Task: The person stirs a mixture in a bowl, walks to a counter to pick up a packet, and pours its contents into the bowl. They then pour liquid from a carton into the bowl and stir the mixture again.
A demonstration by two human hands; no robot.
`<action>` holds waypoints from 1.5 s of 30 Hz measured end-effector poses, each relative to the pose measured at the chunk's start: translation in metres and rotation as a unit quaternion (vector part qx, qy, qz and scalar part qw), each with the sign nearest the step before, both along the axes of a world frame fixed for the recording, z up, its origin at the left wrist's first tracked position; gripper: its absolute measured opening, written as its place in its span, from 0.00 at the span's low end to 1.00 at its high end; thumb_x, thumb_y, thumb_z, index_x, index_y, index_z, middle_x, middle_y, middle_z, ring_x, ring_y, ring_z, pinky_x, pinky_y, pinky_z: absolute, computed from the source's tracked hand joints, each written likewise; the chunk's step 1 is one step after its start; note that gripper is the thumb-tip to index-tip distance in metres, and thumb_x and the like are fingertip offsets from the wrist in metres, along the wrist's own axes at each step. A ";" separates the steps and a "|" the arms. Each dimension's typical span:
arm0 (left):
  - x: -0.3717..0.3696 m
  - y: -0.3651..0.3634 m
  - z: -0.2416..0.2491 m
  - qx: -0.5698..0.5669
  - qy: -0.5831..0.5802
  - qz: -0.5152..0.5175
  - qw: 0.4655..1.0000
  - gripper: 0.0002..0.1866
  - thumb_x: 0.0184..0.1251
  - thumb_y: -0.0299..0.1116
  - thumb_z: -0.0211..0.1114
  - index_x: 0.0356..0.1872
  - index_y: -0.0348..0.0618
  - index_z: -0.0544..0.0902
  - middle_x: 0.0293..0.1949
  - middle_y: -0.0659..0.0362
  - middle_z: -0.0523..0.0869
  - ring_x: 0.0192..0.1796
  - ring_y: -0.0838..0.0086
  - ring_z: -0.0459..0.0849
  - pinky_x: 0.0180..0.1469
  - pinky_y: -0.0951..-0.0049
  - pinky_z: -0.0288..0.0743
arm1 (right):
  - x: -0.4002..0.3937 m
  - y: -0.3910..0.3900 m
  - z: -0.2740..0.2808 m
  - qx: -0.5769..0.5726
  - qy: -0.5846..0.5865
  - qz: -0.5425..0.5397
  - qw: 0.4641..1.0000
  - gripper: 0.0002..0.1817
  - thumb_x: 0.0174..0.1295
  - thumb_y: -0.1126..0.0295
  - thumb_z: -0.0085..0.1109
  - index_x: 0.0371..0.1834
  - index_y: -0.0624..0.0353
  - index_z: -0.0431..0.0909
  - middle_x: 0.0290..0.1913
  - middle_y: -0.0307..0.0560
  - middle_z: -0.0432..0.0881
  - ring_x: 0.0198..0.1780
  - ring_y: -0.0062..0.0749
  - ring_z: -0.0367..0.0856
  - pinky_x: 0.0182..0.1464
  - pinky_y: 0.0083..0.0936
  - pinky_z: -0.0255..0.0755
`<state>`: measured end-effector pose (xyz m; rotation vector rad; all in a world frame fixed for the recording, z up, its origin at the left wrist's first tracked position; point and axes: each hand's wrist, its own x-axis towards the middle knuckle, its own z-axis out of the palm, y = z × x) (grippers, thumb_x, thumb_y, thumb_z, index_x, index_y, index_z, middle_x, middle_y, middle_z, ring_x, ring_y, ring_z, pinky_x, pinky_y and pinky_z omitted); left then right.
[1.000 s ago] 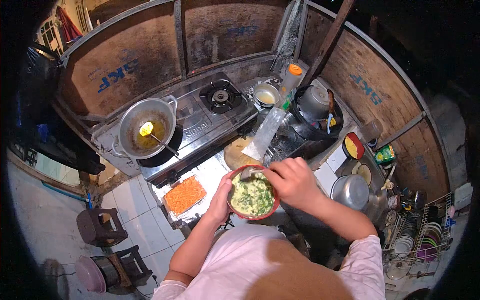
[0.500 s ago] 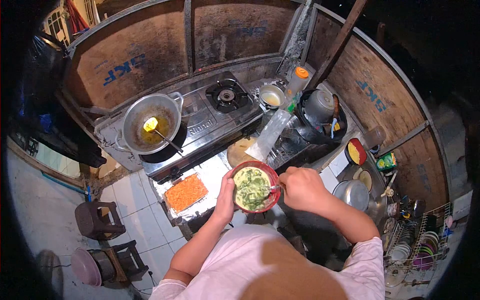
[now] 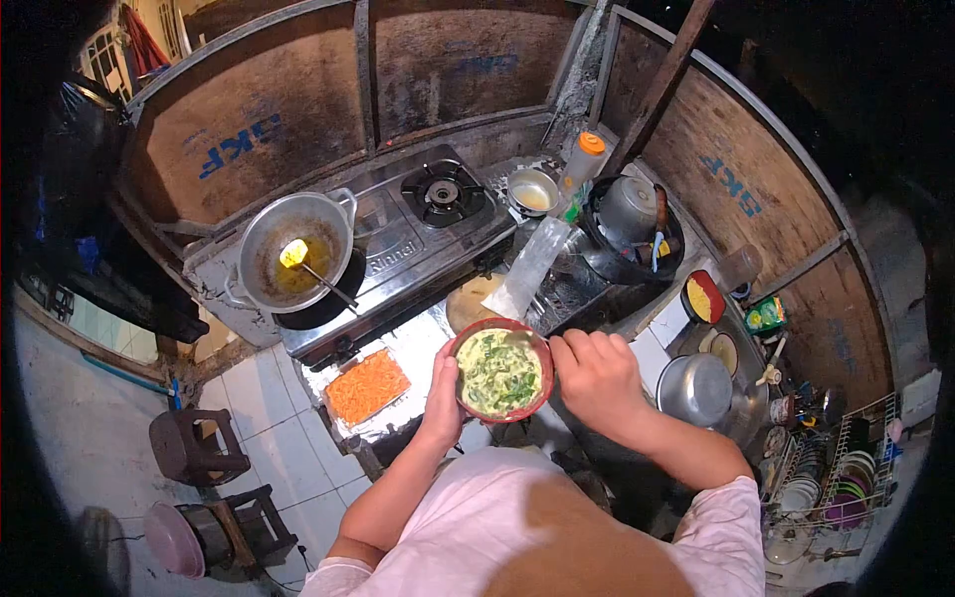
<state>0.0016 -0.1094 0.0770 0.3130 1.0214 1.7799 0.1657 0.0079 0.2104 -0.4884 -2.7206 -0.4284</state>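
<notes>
Left hand (image 3: 444, 390) fingers wrapped on the 9 o'clock wall of the red bowl (image 3: 500, 372), thumb up at the rim; right hand (image 3: 595, 378) fisted tight at the bowl's 3 o'clock edge, likely on a utensil handle but the handle itself can't be made out. Bowl holds pale yellow batter with green leaves, held in front of the chest over the counter edge. Shredded carrot tray (image 3: 366, 387) at its 9 o'clock, stove (image 3: 403, 244) at 11 with a wok (image 3: 290, 251) of oil and a ladle (image 3: 303, 261), steel pot (image 3: 695, 389) at 3, orange-capped bottle (image 3: 582, 164) at 1.
</notes>
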 end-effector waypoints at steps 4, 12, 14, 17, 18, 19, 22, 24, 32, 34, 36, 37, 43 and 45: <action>0.000 0.001 -0.010 0.025 0.055 -0.011 0.998 0.31 0.84 0.52 0.46 0.77 0.43 0.62 0.72 0.52 0.71 0.73 0.65 0.71 0.76 0.63 0.65 | -0.009 0.009 -0.045 -0.088 0.020 -0.041 0.995 0.10 0.57 0.70 0.63 0.42 0.55 0.85 0.37 0.42 0.82 0.36 0.39 0.83 0.39 0.36 0.74; -0.006 -0.002 -0.004 0.025 0.018 -0.009 0.999 0.30 0.86 0.52 0.41 0.78 0.46 0.59 0.70 0.51 0.72 0.69 0.66 0.76 0.67 0.65 0.78 | 0.019 0.001 -0.034 -0.275 0.087 0.053 0.956 0.16 0.52 0.74 0.65 0.46 0.49 0.87 0.43 0.41 0.86 0.40 0.39 0.86 0.42 0.37 0.81; -0.008 -0.001 -0.005 0.035 0.019 -0.001 0.999 0.30 0.86 0.52 0.41 0.77 0.45 0.59 0.70 0.51 0.72 0.69 0.66 0.77 0.66 0.64 0.78 | 0.028 0.001 -0.021 -0.253 0.074 0.072 0.962 0.18 0.50 0.77 0.65 0.46 0.50 0.87 0.43 0.42 0.86 0.39 0.40 0.86 0.41 0.36 0.80; -0.008 -0.002 -0.004 0.040 0.031 0.002 0.999 0.30 0.86 0.52 0.41 0.77 0.44 0.59 0.70 0.51 0.72 0.68 0.65 0.77 0.66 0.64 0.79 | 0.032 0.001 -0.020 -0.184 0.061 0.064 0.979 0.20 0.46 0.79 0.66 0.46 0.51 0.86 0.42 0.42 0.86 0.39 0.41 0.85 0.40 0.35 0.79; -0.009 -0.002 -0.002 0.037 0.041 0.000 0.998 0.30 0.86 0.52 0.41 0.77 0.43 0.59 0.70 0.51 0.72 0.68 0.65 0.77 0.66 0.64 0.79 | 0.033 0.002 -0.021 -0.135 0.059 0.040 0.988 0.21 0.45 0.79 0.66 0.46 0.52 0.86 0.42 0.42 0.86 0.40 0.40 0.85 0.40 0.34 0.78; -0.008 -0.002 -0.001 0.038 0.042 -0.002 0.998 0.30 0.86 0.52 0.41 0.77 0.43 0.59 0.70 0.51 0.72 0.68 0.65 0.77 0.66 0.64 0.79 | 0.031 0.003 -0.018 -0.134 0.060 0.038 0.988 0.21 0.45 0.79 0.66 0.46 0.52 0.86 0.42 0.42 0.86 0.40 0.40 0.85 0.40 0.34 0.78; -0.005 -0.002 -0.005 0.031 0.041 -0.005 0.999 0.30 0.86 0.52 0.40 0.77 0.43 0.59 0.69 0.51 0.72 0.68 0.65 0.77 0.65 0.65 0.79 | 0.018 0.004 -0.016 -0.065 0.112 -0.025 0.991 0.16 0.51 0.72 0.64 0.45 0.54 0.85 0.43 0.40 0.84 0.39 0.35 0.83 0.41 0.32 0.76; -0.003 0.000 -0.022 0.032 0.083 0.010 0.996 0.30 0.86 0.53 0.40 0.77 0.44 0.59 0.69 0.50 0.71 0.67 0.66 0.76 0.64 0.65 0.78 | 0.007 -0.005 -0.027 -0.077 0.074 -0.063 0.992 0.14 0.52 0.71 0.63 0.43 0.54 0.85 0.43 0.41 0.84 0.38 0.35 0.84 0.40 0.33 0.77; 0.003 0.001 -0.016 -0.017 0.053 0.006 0.998 0.29 0.86 0.52 0.40 0.78 0.46 0.59 0.70 0.51 0.70 0.67 0.65 0.77 0.63 0.64 0.80 | 0.000 -0.014 -0.052 -0.340 0.046 -0.126 0.931 0.07 0.65 0.69 0.62 0.41 0.54 0.89 0.38 0.48 0.86 0.40 0.49 0.87 0.43 0.42 0.82; 0.001 0.003 -0.020 0.003 0.030 0.020 0.999 0.29 0.86 0.52 0.41 0.77 0.45 0.59 0.70 0.51 0.71 0.67 0.65 0.77 0.65 0.64 0.80 | 0.009 -0.012 -0.048 -0.367 0.086 -0.092 0.922 0.07 0.64 0.71 0.62 0.42 0.52 0.89 0.39 0.48 0.87 0.40 0.48 0.88 0.43 0.41 0.82; -0.003 0.003 -0.017 0.014 0.025 0.020 0.999 0.29 0.86 0.51 0.41 0.77 0.45 0.59 0.70 0.51 0.71 0.67 0.65 0.77 0.65 0.64 0.80 | 0.018 -0.010 -0.037 -0.353 0.122 -0.018 0.927 0.11 0.58 0.75 0.64 0.42 0.50 0.89 0.39 0.45 0.86 0.39 0.45 0.87 0.43 0.39 0.81; -0.004 0.002 -0.014 0.025 0.020 0.018 0.999 0.29 0.86 0.51 0.41 0.77 0.45 0.59 0.70 0.51 0.71 0.68 0.66 0.77 0.65 0.64 0.80 | 0.023 -0.009 -0.033 -0.354 0.121 -0.017 0.927 0.11 0.58 0.75 0.64 0.42 0.50 0.89 0.39 0.45 0.86 0.39 0.45 0.87 0.43 0.39 0.81; -0.003 0.002 -0.022 0.033 0.033 0.029 0.998 0.30 0.85 0.51 0.45 0.77 0.44 0.62 0.72 0.53 0.71 0.73 0.66 0.72 0.74 0.63 0.68 | 0.025 -0.002 -0.024 -0.109 0.056 -0.011 0.992 0.16 0.50 0.73 0.64 0.45 0.50 0.86 0.41 0.37 0.84 0.40 0.34 0.83 0.42 0.31 0.76; -0.002 0.000 -0.023 0.030 0.051 0.036 0.998 0.30 0.85 0.51 0.46 0.77 0.44 0.62 0.73 0.53 0.70 0.74 0.67 0.71 0.75 0.63 0.66 | 0.017 0.002 -0.016 -0.082 0.092 -0.024 0.992 0.15 0.51 0.72 0.63 0.44 0.51 0.86 0.42 0.37 0.84 0.40 0.33 0.83 0.42 0.31 0.75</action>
